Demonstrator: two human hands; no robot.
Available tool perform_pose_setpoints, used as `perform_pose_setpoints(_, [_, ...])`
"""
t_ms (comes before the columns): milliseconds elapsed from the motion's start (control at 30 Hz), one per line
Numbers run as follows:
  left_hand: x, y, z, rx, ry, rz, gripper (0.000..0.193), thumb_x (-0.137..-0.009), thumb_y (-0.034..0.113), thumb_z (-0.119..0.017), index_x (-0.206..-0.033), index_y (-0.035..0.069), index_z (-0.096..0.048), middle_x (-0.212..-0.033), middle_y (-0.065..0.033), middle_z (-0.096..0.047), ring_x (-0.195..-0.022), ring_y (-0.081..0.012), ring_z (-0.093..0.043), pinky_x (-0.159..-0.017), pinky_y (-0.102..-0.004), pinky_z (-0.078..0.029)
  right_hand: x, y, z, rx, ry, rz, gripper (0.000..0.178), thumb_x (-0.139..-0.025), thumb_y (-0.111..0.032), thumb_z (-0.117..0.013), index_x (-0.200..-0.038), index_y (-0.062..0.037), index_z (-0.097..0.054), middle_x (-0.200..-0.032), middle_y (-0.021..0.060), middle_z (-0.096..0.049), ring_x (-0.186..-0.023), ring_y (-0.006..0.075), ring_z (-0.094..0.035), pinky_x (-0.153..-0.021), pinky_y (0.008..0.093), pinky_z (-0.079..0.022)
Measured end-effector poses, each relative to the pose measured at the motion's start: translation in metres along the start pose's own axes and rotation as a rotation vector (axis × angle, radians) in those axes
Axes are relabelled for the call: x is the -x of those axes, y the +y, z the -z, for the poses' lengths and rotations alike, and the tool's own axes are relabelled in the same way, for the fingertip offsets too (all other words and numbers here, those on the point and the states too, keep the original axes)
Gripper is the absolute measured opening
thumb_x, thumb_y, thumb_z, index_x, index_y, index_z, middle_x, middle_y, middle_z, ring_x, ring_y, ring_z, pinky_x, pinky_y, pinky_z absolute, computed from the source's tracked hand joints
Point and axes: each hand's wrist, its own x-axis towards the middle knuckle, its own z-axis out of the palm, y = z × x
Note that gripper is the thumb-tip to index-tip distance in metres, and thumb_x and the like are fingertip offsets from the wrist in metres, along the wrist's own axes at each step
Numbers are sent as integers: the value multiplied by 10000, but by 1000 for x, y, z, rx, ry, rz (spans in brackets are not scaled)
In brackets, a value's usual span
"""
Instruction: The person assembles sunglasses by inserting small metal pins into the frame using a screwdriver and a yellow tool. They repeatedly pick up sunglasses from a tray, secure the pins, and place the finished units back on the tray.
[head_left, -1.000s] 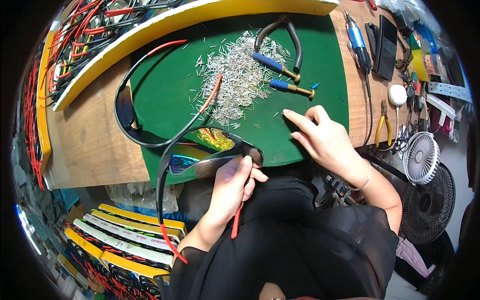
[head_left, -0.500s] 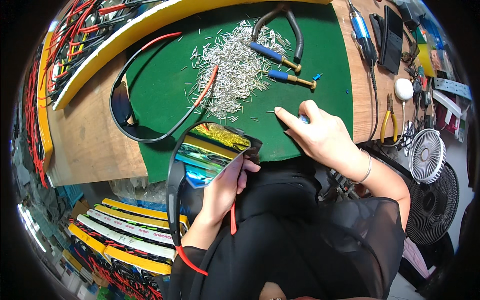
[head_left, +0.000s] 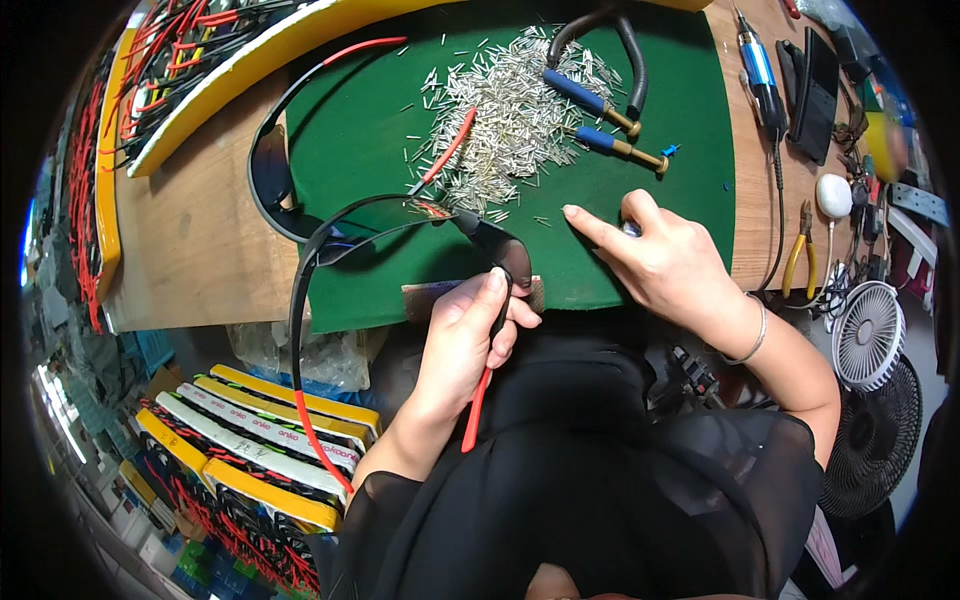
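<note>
My left hand [head_left: 450, 335] grips a pair of black sunglasses [head_left: 508, 258] by one temple, close to the lens. Its red-tipped arms hang down, one on either side of the hand. On the green mat, my right hand [head_left: 665, 250] points its index finger toward a few loose metal pins. The other fingers curl round a small shiny thing, mostly hidden. A heap of silver pins [head_left: 500, 130] lies just beyond. Left of the heap rests another pair of sunglasses [head_left: 270, 165] with red tips. Two blue-handled brass tools [head_left: 598, 138] lie at the heap's right side.
Black-handled pliers [head_left: 636, 65] lie behind the tools. A blue electric screwdriver [head_left: 760, 80] and yellow-handled cutters [head_left: 800, 245] are on the wood at right, near a white fan [head_left: 868, 335]. Yellow-edged holders [head_left: 240, 70] full of glasses stand at far left and lower left.
My left hand has turned the sunglasses, so the mirrored lens front no longer faces up. My right hand stays close to the loose pins. The whole view has shifted slightly.
</note>
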Motion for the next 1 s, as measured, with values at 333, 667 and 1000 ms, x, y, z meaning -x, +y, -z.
perform_pose_setpoints(333, [0,-7,1,-21,20,-49,287,-949,260,-409,-897,-4,-511,-699,-71,-590,-437,-38,-399,-378,-166,-314,6,-5,1,-156,54,-89,423,-731,-98,-663,-1138,-97,-549,-825,100,-465,-610,229,-547,-523,326,-472])
perform_pose_setpoints(667, [-3,-4,1,7,-5,-46,266,-949,238,-411,-898,-9,-498,-691,-75,-593,-427,-40,-402,-374,-167,-315,0,-8,-4,-97,76,-73,397,-725,-99,-638,-1114,-96,-565,-797,85,-455,-587,196,-535,-491,297,-462])
perform_pose_setpoints(1000, [-1,-2,-3,-10,29,-43,269,-947,248,-411,-882,7,-514,-724,-79,-612,-422,-44,-402,-367,-171,-316,-6,-13,-6,-55,72,-81,438,-723,-83,-606,-1155,-136,-553,-770,79,-437,-561,193,-515,-470,294,-457])
